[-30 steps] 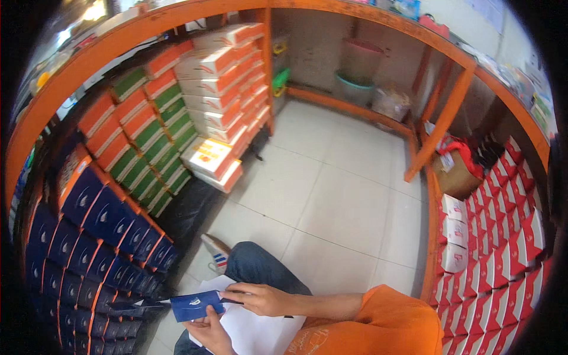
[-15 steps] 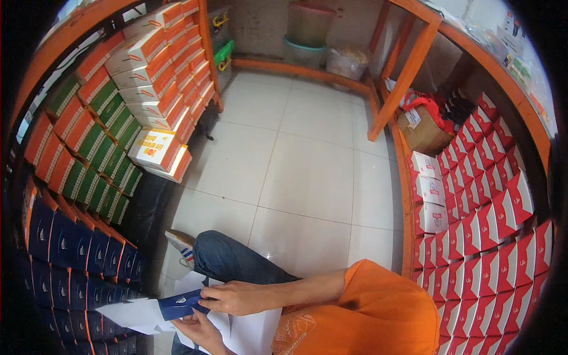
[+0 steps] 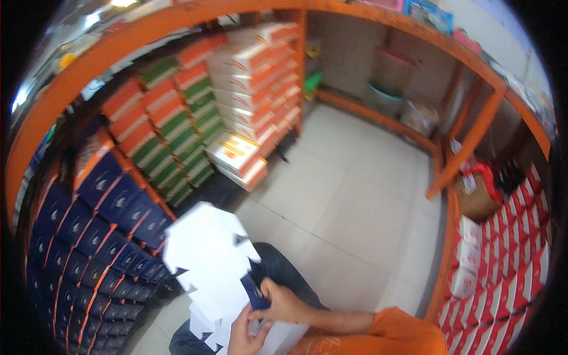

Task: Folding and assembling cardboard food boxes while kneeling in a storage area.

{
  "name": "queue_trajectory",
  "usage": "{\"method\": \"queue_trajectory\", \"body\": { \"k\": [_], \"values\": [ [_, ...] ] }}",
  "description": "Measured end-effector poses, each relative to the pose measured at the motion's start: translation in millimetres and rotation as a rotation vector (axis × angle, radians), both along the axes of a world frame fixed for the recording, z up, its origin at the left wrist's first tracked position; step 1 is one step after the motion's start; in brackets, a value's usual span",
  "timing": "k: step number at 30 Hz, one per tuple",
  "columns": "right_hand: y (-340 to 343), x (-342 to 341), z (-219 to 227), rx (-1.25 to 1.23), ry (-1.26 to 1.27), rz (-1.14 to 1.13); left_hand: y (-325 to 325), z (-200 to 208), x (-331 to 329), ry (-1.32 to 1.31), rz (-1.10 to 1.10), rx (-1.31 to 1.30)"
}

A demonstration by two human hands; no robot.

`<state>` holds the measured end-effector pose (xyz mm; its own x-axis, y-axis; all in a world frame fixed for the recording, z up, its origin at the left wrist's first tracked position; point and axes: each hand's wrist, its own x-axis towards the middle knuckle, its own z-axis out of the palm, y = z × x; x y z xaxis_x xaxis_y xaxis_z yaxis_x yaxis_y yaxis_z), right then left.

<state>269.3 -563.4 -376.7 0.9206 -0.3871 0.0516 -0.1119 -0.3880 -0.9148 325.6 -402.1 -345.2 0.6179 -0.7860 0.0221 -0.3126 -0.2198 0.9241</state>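
A box blank point(image 3: 210, 254) of flat card lies across my lap, mostly white side up, with notched flaps along its edges. One folded part shows its dark blue outer face point(image 3: 253, 293). My right hand point(image 3: 284, 305) reaches in from the right, its fingers closed on that blue part. Below it, my left hand point(image 3: 247, 336) has its fingers curled at the blank's near edge, close to the right fingertips. More white notched card point(image 3: 204, 322) shows under the upper part; I cannot tell whether it is the same blank or others beneath. The picture is slightly blurred.
Dark blue boxes point(image 3: 112, 207) are stacked close at the left. Behind them stand green and orange boxes point(image 3: 168, 139) and white-orange boxes point(image 3: 242, 112). Red and white boxes point(image 3: 503, 290) and a brown carton point(image 3: 476, 198) line the right, under an orange-framed table point(image 3: 467, 148). Tiled floor point(image 3: 349, 171) lies ahead.
The view has turned left, so surroundings appear farther right. The blank has swung from pointing left to pointing ahead, showing more white. Both hands still hold it near the blue part.
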Motion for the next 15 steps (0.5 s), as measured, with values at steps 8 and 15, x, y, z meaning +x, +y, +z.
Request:
{"method": "queue_trajectory", "body": {
  "k": [8, 15],
  "values": [
    [3.5, 45.6, 38.8, 0.057, -0.115, 0.383, 63.6, 11.4, 3.2, 0.08, 0.61, -0.078],
    [11.5, 46.4, 39.5, -0.227, 0.057, 0.542, 87.1, -29.0, 19.5, 0.049, 0.433, 0.013]
  ]
}}
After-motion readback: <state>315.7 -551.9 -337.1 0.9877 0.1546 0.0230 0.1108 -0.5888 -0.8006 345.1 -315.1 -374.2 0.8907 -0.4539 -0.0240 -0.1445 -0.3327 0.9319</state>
